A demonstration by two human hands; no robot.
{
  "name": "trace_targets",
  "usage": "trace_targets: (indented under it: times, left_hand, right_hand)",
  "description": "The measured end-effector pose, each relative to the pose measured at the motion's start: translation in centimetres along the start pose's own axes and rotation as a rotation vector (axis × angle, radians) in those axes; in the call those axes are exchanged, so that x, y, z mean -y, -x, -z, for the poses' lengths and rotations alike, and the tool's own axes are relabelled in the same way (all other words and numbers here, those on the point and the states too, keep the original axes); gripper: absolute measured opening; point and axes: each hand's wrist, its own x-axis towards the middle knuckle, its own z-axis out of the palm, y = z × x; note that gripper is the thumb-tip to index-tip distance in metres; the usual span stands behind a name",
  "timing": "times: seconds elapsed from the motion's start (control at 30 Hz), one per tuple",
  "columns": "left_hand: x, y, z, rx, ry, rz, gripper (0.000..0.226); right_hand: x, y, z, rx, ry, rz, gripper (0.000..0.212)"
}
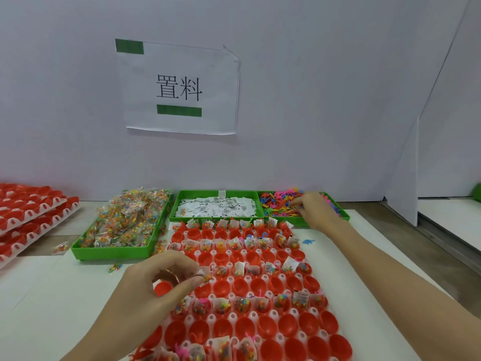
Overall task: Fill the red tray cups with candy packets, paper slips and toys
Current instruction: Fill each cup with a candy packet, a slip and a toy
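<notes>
White partition walls with a printed paper sign [182,87] stand behind the tabletop [52,295]. At the left edge of the red tray [260,282], the left hand [158,282] is seen with fingers curled, and a small candy packet [207,277] is pinched between thumb and fingertip just over a cup. The right hand [316,208] is stretched into the green bin of plastic toys [281,201], fingers bent down among them; whether a toy is already held cannot be told. Filled rows alternate with bare rows, so the task seems about half done. Next, the packet should be dropped into an unfilled cup and a toy carried to it. Bins of paper slips [216,205] and candy packets [125,220] lie behind the tray.
</notes>
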Motion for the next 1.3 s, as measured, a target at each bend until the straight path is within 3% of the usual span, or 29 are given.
trace_targets:
  times: [0.13, 0.33, 0.63, 0.73, 0.83, 1.0, 1.17, 1.3]
  left_hand:
    - [0.5, -0.2, 0.2, -0.005, -0.014, 0.006, 0.010]
    - [0.6, -0.2, 0.4, -0.008, -0.012, 0.006, 0.011]
    - [0.3, -0.2, 0.4, -0.018, 0.040, 0.030, 0.012]
    - [0.1, -0.1, 0.0, -0.003, 0.113, 0.065, 0.011]
    - [-0.5, 0.1, -0.5, 0.011, 0.201, 0.105, 0.013]
    - [-1.6, 0.6, -1.4, 0.054, 0.261, 0.134, 0.019]
    - [-2.9, 1.2, -2.8, 0.106, 0.295, 0.081, 0.016]
    - [-3.7, 1.5, -3.5, 0.093, 0.232, -0.008, 0.014]
  right_hand:
    - [1.1, -1.4, 0.3, 0.094, 0.107, 0.094, 0.035]
    - [1.3, -1.9, 0.3, 0.095, 0.146, 0.071, 0.003]
    - [0.9, 1.4, 1.9, -0.197, -0.559, -0.213, 0.012]
    - [2.7, 4.8, 3.6, -0.144, -0.880, -0.236, 0.021]
    - [5.2, 9.4, 5.0, 0.011, -1.097, -0.140, 0.035]
    - [9.5, 16.7, 5.3, 0.176, -1.308, -0.091, 0.025]
    - [12.8, 20.1, 5.7, 0.199, -1.123, 0.089, 0.013]
    - [13.5, 20.9, 5.8, 0.229, -1.043, 0.122, 0.014]
